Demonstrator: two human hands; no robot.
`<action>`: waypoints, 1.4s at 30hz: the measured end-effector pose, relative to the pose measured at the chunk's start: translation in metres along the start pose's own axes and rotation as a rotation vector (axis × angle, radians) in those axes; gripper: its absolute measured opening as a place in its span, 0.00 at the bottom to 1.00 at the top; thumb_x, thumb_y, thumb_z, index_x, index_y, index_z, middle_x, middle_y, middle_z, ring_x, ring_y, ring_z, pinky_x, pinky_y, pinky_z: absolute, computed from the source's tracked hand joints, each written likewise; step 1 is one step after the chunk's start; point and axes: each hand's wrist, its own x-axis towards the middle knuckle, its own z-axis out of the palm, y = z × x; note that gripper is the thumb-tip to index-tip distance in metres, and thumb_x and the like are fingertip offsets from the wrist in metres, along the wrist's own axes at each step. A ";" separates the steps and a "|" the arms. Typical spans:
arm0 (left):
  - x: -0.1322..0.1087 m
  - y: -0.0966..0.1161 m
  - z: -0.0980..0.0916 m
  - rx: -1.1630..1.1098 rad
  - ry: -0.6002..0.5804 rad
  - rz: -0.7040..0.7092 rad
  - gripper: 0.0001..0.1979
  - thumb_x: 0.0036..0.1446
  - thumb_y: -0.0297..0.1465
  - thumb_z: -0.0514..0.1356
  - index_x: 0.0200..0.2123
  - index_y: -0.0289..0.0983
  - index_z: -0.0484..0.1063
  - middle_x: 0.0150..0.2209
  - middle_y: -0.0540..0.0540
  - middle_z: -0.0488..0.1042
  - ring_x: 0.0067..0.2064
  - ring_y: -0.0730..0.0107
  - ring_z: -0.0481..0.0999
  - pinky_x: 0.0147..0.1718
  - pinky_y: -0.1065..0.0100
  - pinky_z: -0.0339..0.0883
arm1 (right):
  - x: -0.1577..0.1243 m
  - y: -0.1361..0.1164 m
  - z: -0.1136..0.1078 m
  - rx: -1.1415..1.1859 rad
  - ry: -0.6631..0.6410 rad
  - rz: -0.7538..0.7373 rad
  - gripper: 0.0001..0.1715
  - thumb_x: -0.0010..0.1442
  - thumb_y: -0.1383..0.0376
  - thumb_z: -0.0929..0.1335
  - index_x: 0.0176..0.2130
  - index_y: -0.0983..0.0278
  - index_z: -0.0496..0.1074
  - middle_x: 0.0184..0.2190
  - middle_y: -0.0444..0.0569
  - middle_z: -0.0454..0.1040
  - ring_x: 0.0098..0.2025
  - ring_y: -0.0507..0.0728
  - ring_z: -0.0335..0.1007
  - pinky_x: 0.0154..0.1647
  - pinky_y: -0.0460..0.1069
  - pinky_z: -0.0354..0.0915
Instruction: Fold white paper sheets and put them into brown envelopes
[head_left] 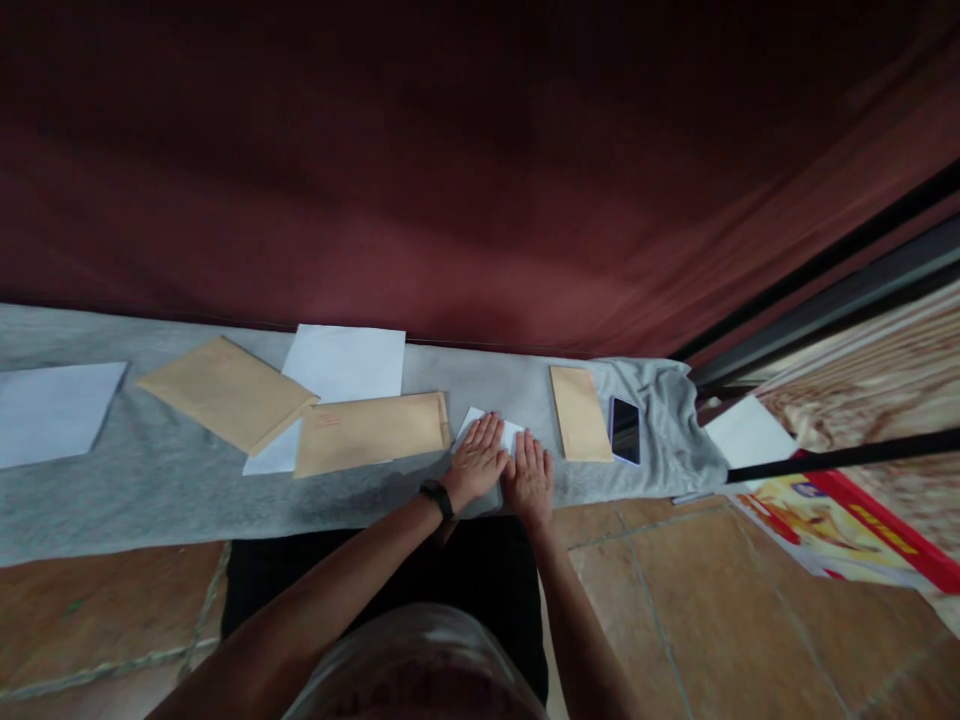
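A small white sheet of paper (469, 418), apparently folded, lies on the grey cloth in front of me, mostly covered by my hands. My left hand (478, 460) rests flat across it with the fingers stretched out. Beside it my right hand (530, 476) also lies flat, its fingertips at the paper's right edge. Just left of the paper is a long brown envelope (371, 432). Another brown envelope (581, 414) lies a little to the right of my right hand.
A phone (625, 431) lies right of the envelope on the grey cloth (187, 505). Further left are a third brown envelope (225, 392), a white sheet (349, 362) beneath envelopes, and a white paper stack (56, 412). A dark red curtain (450, 230) hangs behind; a colourful box (847, 525) stands right.
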 end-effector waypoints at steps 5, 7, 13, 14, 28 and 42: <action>0.008 0.001 0.001 0.055 0.029 -0.070 0.32 0.68 0.32 0.44 0.72 0.27 0.47 0.72 0.34 0.51 0.74 0.57 0.45 0.71 0.52 0.43 | 0.001 -0.003 0.001 -0.099 0.031 -0.015 0.31 0.74 0.58 0.56 0.70 0.68 0.57 0.69 0.61 0.59 0.70 0.65 0.55 0.69 0.63 0.48; 0.004 0.002 -0.001 0.092 0.032 -0.112 0.31 0.68 0.31 0.43 0.71 0.25 0.47 0.72 0.33 0.50 0.74 0.57 0.43 0.72 0.52 0.43 | 0.001 -0.004 0.001 -0.154 0.045 -0.025 0.31 0.74 0.58 0.56 0.70 0.69 0.57 0.69 0.62 0.59 0.70 0.65 0.55 0.69 0.62 0.49; -0.019 0.005 -0.010 0.128 0.041 -0.116 0.32 0.69 0.34 0.44 0.70 0.21 0.49 0.71 0.29 0.51 0.74 0.52 0.44 0.71 0.49 0.45 | 0.000 -0.003 0.002 -0.198 0.049 -0.024 0.31 0.74 0.58 0.57 0.70 0.70 0.57 0.69 0.61 0.60 0.69 0.65 0.56 0.69 0.62 0.48; -0.023 0.005 -0.011 0.133 0.044 -0.113 0.32 0.69 0.34 0.44 0.70 0.21 0.49 0.71 0.28 0.51 0.74 0.51 0.44 0.70 0.49 0.45 | 0.001 -0.003 0.003 -0.191 0.047 -0.016 0.31 0.74 0.59 0.57 0.69 0.71 0.58 0.69 0.62 0.60 0.69 0.66 0.56 0.69 0.62 0.48; -0.040 -0.001 -0.012 0.148 0.011 -0.062 0.31 0.65 0.26 0.46 0.71 0.26 0.51 0.70 0.30 0.56 0.72 0.53 0.52 0.69 0.47 0.50 | 0.027 -0.039 0.009 -0.053 -0.131 -0.102 0.28 0.75 0.60 0.54 0.69 0.62 0.61 0.71 0.54 0.57 0.73 0.60 0.48 0.71 0.61 0.45; -0.076 -0.018 -0.067 0.221 -0.048 0.098 0.37 0.65 0.48 0.55 0.71 0.36 0.54 0.73 0.36 0.49 0.74 0.51 0.45 0.71 0.45 0.35 | 0.013 -0.021 0.021 -0.221 0.039 -0.135 0.31 0.74 0.55 0.56 0.70 0.64 0.57 0.71 0.64 0.53 0.69 0.69 0.54 0.67 0.64 0.51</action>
